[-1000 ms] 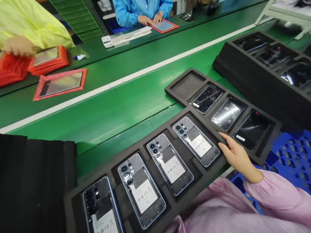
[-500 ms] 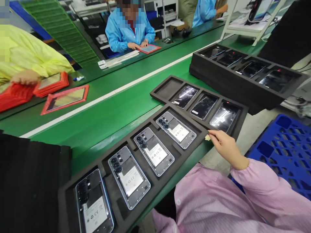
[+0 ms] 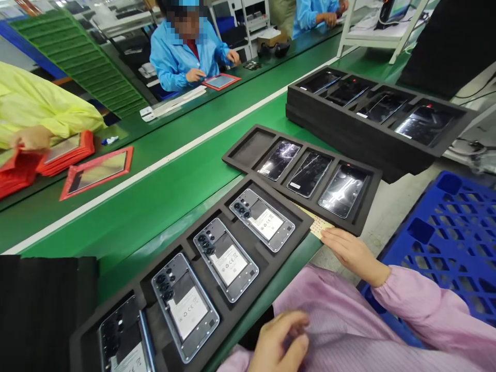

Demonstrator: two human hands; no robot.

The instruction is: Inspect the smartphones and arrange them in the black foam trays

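Note:
My right hand [image 3: 351,253] has its fingers together on the near end of a pale yellow sheet with small red dots [image 3: 318,225]. Part of that sheet is hidden by the foam trays. Low in the view, my left hand [image 3: 279,338] is loosely curled, thumb apart from the fingers, with nothing visible in it. Beside it lies a black foam tray [image 3: 242,320] of several phones, backs up, their inner parts and white labels showing; one is this phone [image 3: 225,260]. Another foam tray [image 3: 253,144] holds three phones screen up, such as this dark-screened phone [image 3: 310,173].
Stacked foam trays [image 3: 333,116] with phones stand at back right. A blue plastic pallet [image 3: 437,248] is at right. Across the green conveyor belt [image 3: 166,181], a co-worker in blue [image 3: 182,51] handles a red-edged pouch [image 3: 221,81]; another in yellow [image 3: 46,103] handles red pouches.
My left hand has come into view at the bottom. My right hand has flattened, and more of the dotted sheet shows. The view has shifted slightly. The blue-clad co-worker's hands have moved apart.

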